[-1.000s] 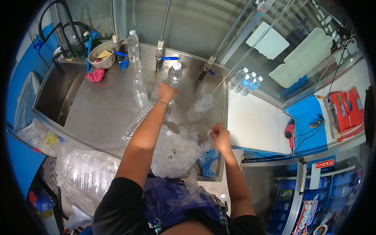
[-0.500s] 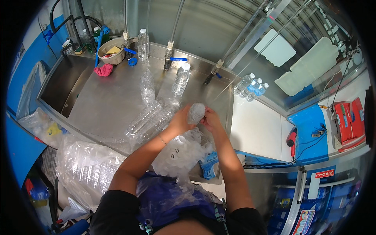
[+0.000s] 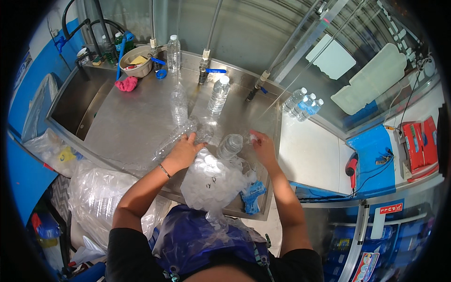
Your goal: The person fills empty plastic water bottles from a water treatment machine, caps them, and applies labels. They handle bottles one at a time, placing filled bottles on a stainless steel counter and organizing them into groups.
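Observation:
My left hand (image 3: 184,151) reaches over the clear plastic bottles (image 3: 174,141) lying on the steel sink top, fingers stretched out against them. A clear bottle (image 3: 229,147) without a cap stands between my hands, touched by neither. To its right my right hand (image 3: 265,148) is closed in a pinch on a small whitish piece (image 3: 254,137), too small to identify. Below the bottle sits a clear bag of white caps (image 3: 209,176). A clear bottle (image 3: 179,107) stands under a thin rod, and a capped bottle (image 3: 219,95) stands to its right.
Blue-handled taps (image 3: 214,71) line the back. A bowl with sponges (image 3: 139,61) and a pink cloth (image 3: 126,84) lie at far left. Capped bottles (image 3: 307,105) stand on the white counter, with a red heat gun (image 3: 351,168) beyond. Bagged bottles (image 3: 105,202) lie at lower left.
Both hands have let go of the bottle they held together; it now stands between them. My left hand has moved left to the lying bottles, my right hand slightly right.

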The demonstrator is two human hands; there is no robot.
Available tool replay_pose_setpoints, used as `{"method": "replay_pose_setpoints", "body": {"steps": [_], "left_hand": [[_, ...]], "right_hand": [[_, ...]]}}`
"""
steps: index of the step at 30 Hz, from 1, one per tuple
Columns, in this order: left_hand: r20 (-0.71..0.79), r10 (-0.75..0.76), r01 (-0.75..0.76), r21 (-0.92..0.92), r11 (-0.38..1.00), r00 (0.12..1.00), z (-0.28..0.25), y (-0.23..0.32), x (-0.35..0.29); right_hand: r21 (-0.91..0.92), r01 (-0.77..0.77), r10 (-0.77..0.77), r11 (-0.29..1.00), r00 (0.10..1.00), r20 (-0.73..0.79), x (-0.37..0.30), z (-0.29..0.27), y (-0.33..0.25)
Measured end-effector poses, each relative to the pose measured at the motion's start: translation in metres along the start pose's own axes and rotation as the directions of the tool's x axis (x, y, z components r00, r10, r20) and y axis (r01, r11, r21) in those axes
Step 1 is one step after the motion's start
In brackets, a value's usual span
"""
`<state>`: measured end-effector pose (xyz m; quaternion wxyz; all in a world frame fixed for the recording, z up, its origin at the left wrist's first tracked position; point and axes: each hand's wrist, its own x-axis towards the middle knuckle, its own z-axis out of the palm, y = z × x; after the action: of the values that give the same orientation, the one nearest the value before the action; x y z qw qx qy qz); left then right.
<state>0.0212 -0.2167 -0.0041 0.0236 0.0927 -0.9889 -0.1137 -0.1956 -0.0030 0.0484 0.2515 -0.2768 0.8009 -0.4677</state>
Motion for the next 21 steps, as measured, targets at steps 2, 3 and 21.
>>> {"method": "replay_pose_setpoints", "body": {"steps": [2,3,21], "left_hand": [[-0.042,0.081,-0.077,0.076,0.994,0.996,0.005,-0.002,0.000],[-0.030,0.089,-0.086,0.068,0.994,0.996,0.007,-0.003,0.002],[0.681,0.000,0.681,-0.732,-0.004,0.732,-0.004,-0.008,0.170]], "right_hand": [[-0.155,0.280,-0.302,0.947,0.943,-0.140,-0.021,0.007,-0.011],[-0.204,0.416,-0.442,0.886,0.891,-0.106,-0.026,0.010,-0.018],[-0.290,0.772,-0.819,0.565,0.569,-0.081,-0.030,0.023,-0.046]]}}
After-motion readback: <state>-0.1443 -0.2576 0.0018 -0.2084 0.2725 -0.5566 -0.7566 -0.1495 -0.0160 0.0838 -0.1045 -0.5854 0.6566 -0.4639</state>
